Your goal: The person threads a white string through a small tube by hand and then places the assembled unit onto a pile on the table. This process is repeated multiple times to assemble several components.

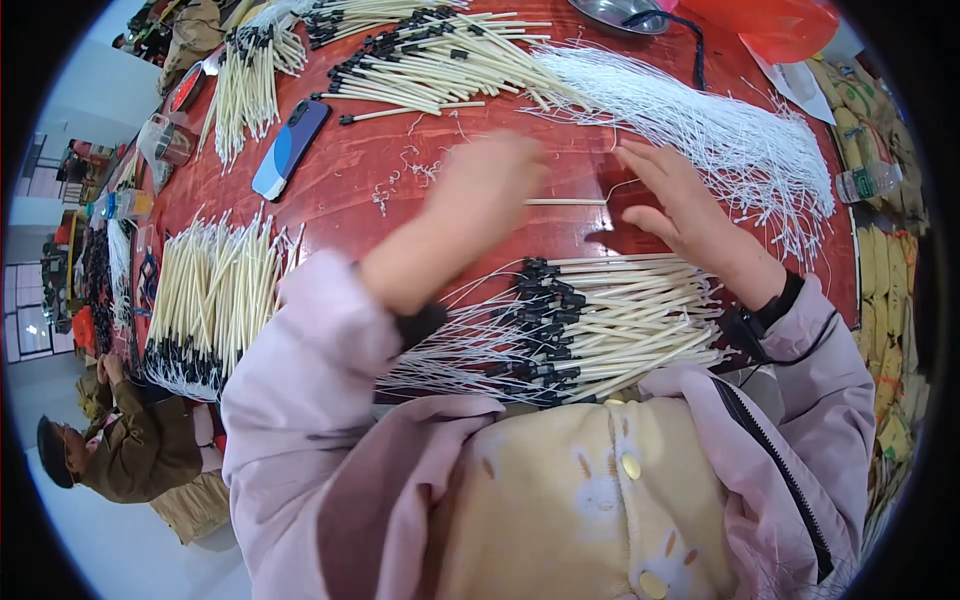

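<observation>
My left hand (488, 185), smeared by motion, is over the middle of the red table; its fingers cannot be made out. Just right of it is a thin cream-coloured stick (566, 202); whether the hand touches it is unclear. My right hand (680, 205) is open beyond the stick's right end, thumb and fingers apart. A thin white string (628, 184) runs from the stick's end toward the right hand. Below both hands, near my body, lies a pile of cream sticks (635, 305) with black end pieces and white strings trailing left.
A large bundle of white strings (700, 125) spreads at the back right. More stick bundles (430, 65) lie at the back and left (210, 290). A phone (290, 150), thread scraps (415, 170) and a metal bowl (620, 14) are also there. Another person (130, 440) sits at the left.
</observation>
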The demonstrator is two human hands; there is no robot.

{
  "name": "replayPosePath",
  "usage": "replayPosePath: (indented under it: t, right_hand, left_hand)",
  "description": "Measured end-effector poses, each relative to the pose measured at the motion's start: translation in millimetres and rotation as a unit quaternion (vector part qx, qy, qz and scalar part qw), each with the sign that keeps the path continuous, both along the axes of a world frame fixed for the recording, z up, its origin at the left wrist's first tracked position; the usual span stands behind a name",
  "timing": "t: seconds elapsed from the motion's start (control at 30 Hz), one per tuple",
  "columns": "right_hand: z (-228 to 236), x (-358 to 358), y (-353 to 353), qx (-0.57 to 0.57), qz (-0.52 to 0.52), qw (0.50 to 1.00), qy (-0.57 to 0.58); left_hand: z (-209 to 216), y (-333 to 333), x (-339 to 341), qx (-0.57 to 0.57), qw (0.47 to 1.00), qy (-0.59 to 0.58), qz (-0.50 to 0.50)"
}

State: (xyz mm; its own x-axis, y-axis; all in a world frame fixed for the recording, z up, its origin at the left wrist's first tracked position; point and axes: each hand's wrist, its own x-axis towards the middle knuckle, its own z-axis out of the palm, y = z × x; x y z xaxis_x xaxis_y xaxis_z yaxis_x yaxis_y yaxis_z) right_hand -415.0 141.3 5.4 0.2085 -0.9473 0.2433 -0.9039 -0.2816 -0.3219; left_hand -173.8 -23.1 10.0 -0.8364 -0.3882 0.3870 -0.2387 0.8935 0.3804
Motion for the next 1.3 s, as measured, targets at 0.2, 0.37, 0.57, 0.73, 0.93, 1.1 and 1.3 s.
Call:
replayPosePath:
  t: [0.2, 0.37, 0.57, 0.73, 0.93, 1.1, 1.3]
  right_hand:
    - [3, 18, -16, -0.002, 0.026, 0.999, 0.037]
    - [-15, 23, -34, -0.008, 0.035, 0.998, 0.055]
    - [-20, 37, -39, -0.099, 0.056, 0.988, 0.107]
    - [1, 25, -17, -0.139, 0.059, 0.986, 0.062]
    - [63, 15, 30, -0.162, 0.043, 0.986, 0.020]
    - [90, 15, 90, -0.055, 0.023, 0.998, 0.006]
    - [60, 12, 119, 0.054, 0.057, 0.994, -0.072]
  left_hand:
    - [24, -17, 87, 0.178, 0.960, -0.097, 0.192]
    - [-14, 0, 101, 0.106, 0.962, -0.145, 0.206]
    - [-32, 10, 94, 0.086, 0.980, -0.022, 0.177]
    - [37, 38, 98, 0.216, 0.957, -0.067, 0.182]
    - [57, 12, 192, 0.022, 0.974, -0.034, 0.221]
    - [73, -3, 323, -0.050, 0.939, -0.096, 0.325]
    - [53, 29, 335, -0.084, 0.897, -0.278, 0.335]
